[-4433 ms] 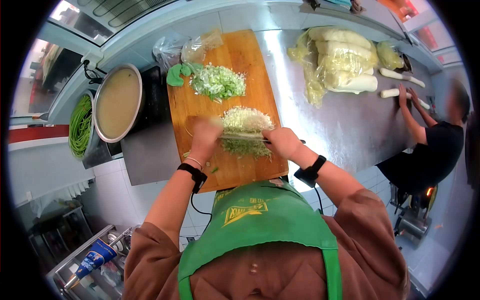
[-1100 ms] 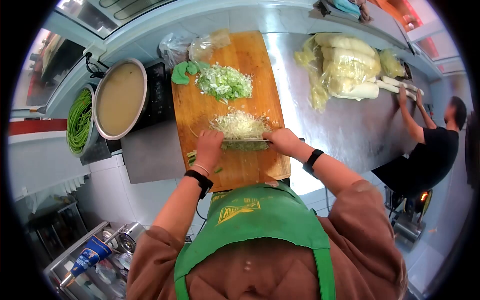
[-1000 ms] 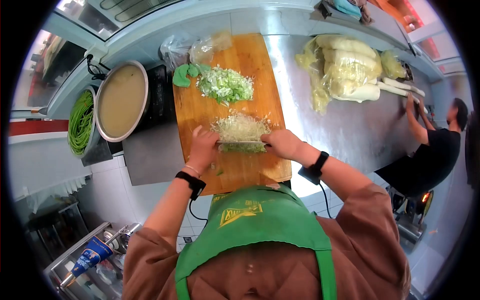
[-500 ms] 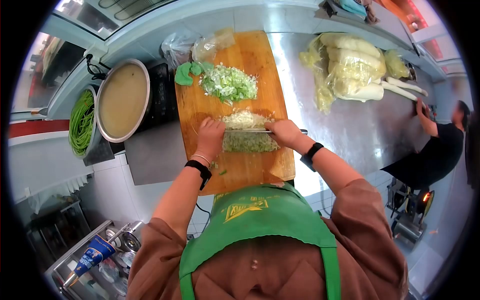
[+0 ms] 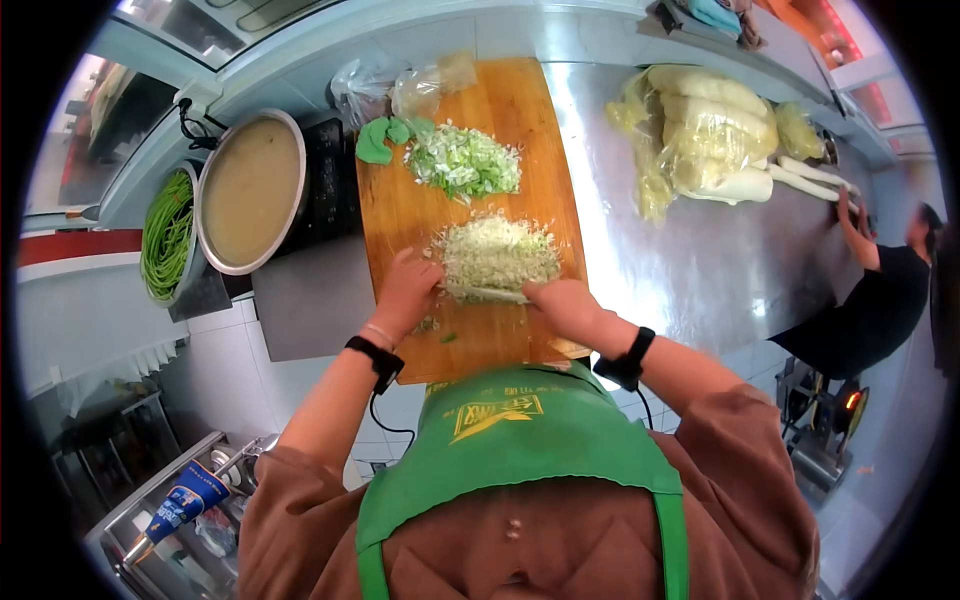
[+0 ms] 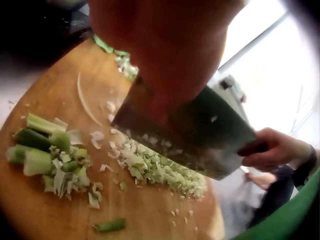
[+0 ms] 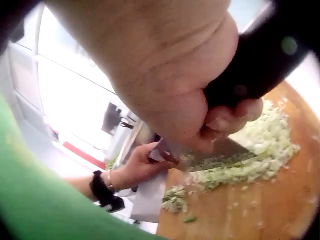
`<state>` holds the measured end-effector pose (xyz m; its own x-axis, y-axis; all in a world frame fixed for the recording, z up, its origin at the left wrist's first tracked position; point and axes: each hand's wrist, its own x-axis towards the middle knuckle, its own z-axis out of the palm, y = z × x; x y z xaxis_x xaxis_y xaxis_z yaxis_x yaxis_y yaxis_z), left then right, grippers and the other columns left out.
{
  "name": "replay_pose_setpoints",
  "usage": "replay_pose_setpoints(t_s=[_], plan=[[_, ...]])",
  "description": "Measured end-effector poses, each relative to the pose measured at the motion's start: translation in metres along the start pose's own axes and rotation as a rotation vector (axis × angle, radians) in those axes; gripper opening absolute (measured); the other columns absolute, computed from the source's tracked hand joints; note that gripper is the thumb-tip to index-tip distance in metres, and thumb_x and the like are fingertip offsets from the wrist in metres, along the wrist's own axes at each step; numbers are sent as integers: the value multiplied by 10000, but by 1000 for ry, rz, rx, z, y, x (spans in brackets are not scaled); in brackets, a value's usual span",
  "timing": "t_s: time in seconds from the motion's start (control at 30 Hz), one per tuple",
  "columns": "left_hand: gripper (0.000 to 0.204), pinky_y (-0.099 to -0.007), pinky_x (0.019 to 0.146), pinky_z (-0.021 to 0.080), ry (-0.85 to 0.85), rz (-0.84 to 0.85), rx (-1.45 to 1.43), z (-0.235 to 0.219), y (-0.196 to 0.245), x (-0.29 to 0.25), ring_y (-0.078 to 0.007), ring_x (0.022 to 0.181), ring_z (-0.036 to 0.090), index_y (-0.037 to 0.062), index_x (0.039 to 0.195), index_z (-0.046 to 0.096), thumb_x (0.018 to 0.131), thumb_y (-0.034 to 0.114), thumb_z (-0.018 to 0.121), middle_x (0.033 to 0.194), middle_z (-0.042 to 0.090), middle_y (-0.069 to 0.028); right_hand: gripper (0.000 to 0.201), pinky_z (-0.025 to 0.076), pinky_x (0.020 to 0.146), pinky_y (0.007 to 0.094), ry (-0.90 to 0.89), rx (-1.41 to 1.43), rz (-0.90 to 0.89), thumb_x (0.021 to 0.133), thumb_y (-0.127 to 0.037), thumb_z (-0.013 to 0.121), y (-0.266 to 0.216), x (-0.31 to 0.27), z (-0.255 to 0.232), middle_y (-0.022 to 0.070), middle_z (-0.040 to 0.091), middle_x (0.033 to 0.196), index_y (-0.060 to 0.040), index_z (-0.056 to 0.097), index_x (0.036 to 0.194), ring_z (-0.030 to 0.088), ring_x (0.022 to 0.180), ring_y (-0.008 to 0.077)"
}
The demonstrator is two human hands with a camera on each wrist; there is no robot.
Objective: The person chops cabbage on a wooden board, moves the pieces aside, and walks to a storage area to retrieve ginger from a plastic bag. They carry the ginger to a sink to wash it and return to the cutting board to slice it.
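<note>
My right hand (image 5: 567, 308) grips the black handle of a cleaver (image 6: 190, 132) at the near side of the wooden cutting board (image 5: 400, 215). At the blade's other end my left hand (image 5: 408, 290) pinches the front of the blade, its fingers partly hidden in the left wrist view. The wide blade stands on edge, tilted, right at a mound of finely chopped green onion (image 5: 500, 250). Behind it lies a coarser heap of chopped green onion (image 5: 465, 162). Cut green onion stalks (image 6: 37, 160) lie left of the mound, with small bits about.
A pot of cloudy liquid (image 5: 250, 195) and a bowl of long green stems (image 5: 168, 240) stand left. Plastic bags (image 5: 365, 92) and a green cloth-like thing (image 5: 375, 142) lie at the board's far left. Bagged white vegetables (image 5: 715, 130) are right; another person (image 5: 870, 290) handles long white stalks (image 5: 810, 180).
Both hands have moved the cleaver toward the apron, to the mound's near edge; half a second ago it lay across the mound. The other person's hands have shifted right.
</note>
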<state>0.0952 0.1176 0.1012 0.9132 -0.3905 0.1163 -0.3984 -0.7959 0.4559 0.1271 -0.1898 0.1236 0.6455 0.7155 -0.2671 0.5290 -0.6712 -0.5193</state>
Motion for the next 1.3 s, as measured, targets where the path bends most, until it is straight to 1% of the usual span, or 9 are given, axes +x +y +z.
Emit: replay_pose_setpoints(t_s=[0.2,0.3,0.37,0.47,0.67,0.9,1.07,1.2,1.3], plan=[[191,-448,938,436,67,5,37,33,2,-17,-303,846,601,111,855,568,719,15,662,791,597,-71,156,506,634,519,-3,15,42,855,-100,575,20,-8,33,183,649,740,-68,600,1006,668,736,382],[170,-440,925,444,-12,-12,9,1,13,-17,-300,846,602,106,859,564,734,18,640,789,593,-71,153,504,636,521,-4,27,-10,867,-111,562,-1,-4,14,185,650,752,-76,598,1012,664,736,386],[173,-438,922,447,-7,-25,-1,20,8,-33,-298,849,603,105,858,562,731,17,639,792,592,-71,144,507,644,513,-20,-37,57,869,-121,566,-22,-17,23,177,654,762,-88,598,1006,659,737,391],[176,-435,918,450,24,1,7,28,9,-30,-300,851,602,104,855,558,727,16,640,795,589,-75,136,513,656,500,41,-3,19,870,-111,570,12,-21,53,177,657,765,-80,592,1000,659,737,395],[197,-442,938,445,20,-54,43,28,4,-23,-317,855,600,104,843,546,713,10,661,800,586,-83,127,519,655,494,-43,-79,87,875,-91,563,-13,-6,16,166,665,769,-74,584,999,664,740,390],[160,-437,944,439,108,17,32,7,15,-9,-303,816,586,102,821,508,745,16,621,768,555,-81,142,494,653,538,46,2,19,882,-173,616,10,-4,30,191,648,756,-65,571,963,639,735,423],[167,-481,956,424,41,-8,44,35,6,-16,-297,827,601,106,829,523,750,13,636,772,560,-82,126,493,641,531,83,12,45,878,-156,605,24,-13,51,181,647,744,-67,579,964,644,720,411],[190,-489,974,419,59,-20,45,16,6,-2,-303,834,607,100,823,524,733,8,664,777,568,-86,85,517,671,515,56,-7,5,860,-99,580,5,-2,1,167,666,757,-64,591,936,669,756,389],[190,-466,967,448,119,-35,25,49,0,-2,-315,813,612,114,816,540,755,33,701,770,582,-84,114,493,627,515,37,-128,69,868,-154,611,13,6,-3,171,646,721,-73,583,945,647,705,400]])
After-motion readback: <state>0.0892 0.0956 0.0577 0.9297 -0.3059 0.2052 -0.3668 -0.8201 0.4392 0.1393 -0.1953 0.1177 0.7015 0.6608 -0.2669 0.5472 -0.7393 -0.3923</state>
